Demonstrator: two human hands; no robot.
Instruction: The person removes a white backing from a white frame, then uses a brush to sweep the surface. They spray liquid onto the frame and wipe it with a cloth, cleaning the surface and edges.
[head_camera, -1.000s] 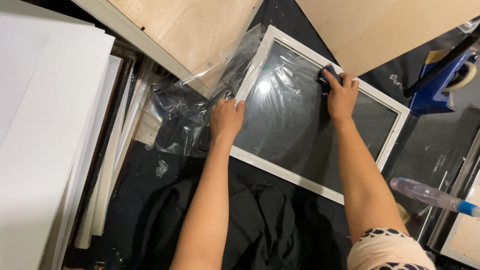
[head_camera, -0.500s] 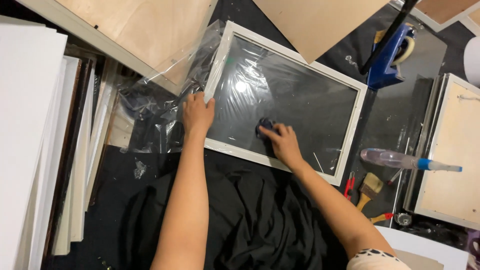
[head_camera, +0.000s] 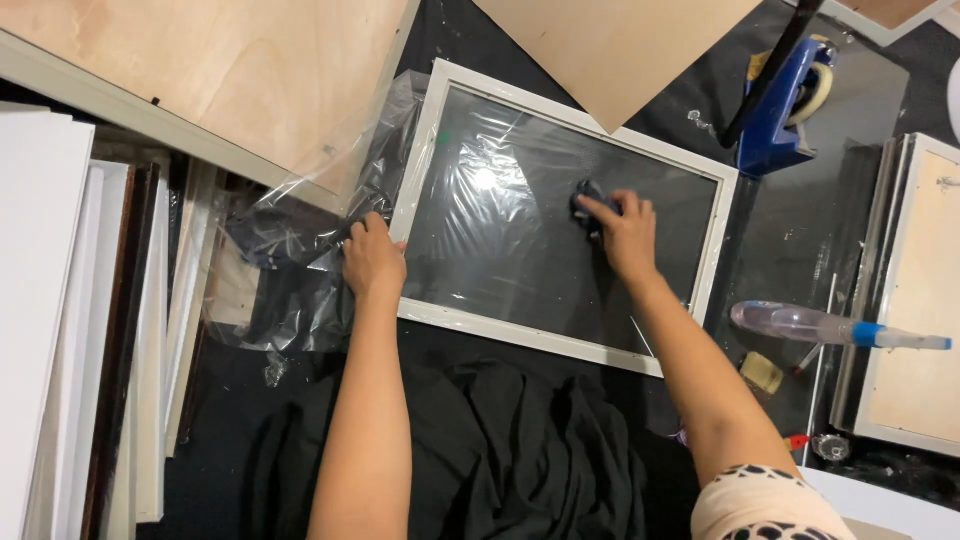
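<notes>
— Head view, nearest edge first: what lies closest to the person?

— A rumpled black cloth fills the bottom middle of the picture, with both forearms crossing over it. At the lower right a patterned sleeve is cut off by the edge.

— And the hands?

— The left hand sits at the left rail of a white picture frame, fingers curled together over its edge, touching it. The right hand is on the glass at centre, fingers pressed together on a small dark wad; what the wad is made of is hard to tell.

— Where is the frame?

— Flat on the dark work surface, in the middle, slightly tilted, long side running left to right.

— What crowds it?

— Crumpled clear plastic wrap lies just beside the left rail, under the left hand. A plywood board overlaps the frame's top edge. To the right, near the right rail, lies a clear spray bottle with a blue collar, and further up a blue tape dispenser.

— Any open room?

— A bare dark strip between the right rail and the stacked frames at right.

— Farther off?

— Upright white boards line the left edge, and a large plywood panel fills the upper left. Small bits at lower right near the bottle are too small to name.
</notes>
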